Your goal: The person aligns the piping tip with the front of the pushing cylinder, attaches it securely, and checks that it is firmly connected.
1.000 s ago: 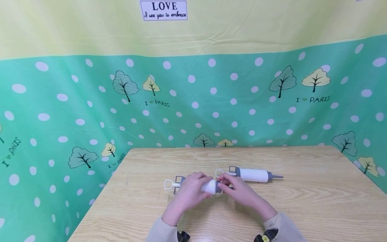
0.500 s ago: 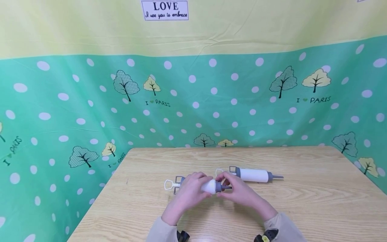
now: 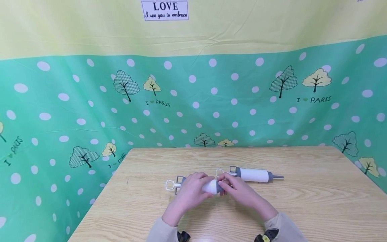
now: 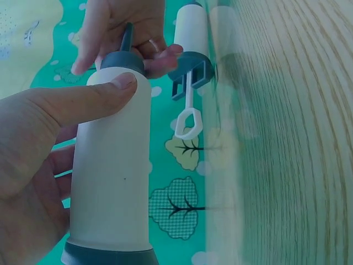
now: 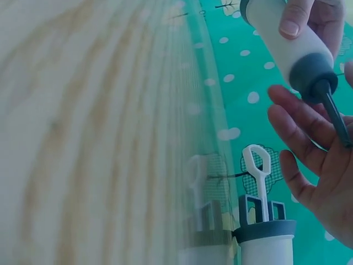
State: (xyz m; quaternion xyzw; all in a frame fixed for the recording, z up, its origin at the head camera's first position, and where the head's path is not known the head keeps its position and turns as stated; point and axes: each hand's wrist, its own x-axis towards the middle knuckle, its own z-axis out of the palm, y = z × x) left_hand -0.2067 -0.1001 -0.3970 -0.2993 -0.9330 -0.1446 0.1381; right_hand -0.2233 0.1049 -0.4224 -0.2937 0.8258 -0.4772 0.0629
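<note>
My left hand (image 3: 191,190) grips the white barrel of a large syringe-like tube (image 4: 118,160), with the thumb over its upper part. The tube lies sideways above the table, its white loop handle (image 3: 171,185) at the left. A grey cap (image 5: 311,74) with a slim grey nozzle (image 5: 333,116) is at its right end. Around that cap is my right hand (image 5: 325,149), thumb on one side and fingers on the other. In the wrist views its fingers are spread and fairly straight; contact is unclear. In the head view they partly cover the cap and nozzle.
A second, similar tube (image 3: 254,175) lies on the wooden table (image 3: 302,195) just behind my right hand, nozzle pointing right. Its loop handle (image 5: 256,160) reaches close to my right fingers. A patterned green and yellow cloth (image 3: 193,101) hangs behind the table.
My right fingers were bunched at the cap, spread to show the nozzle half a second ago, and now stand over and under the cap. My left hand and the tube barely moved.
</note>
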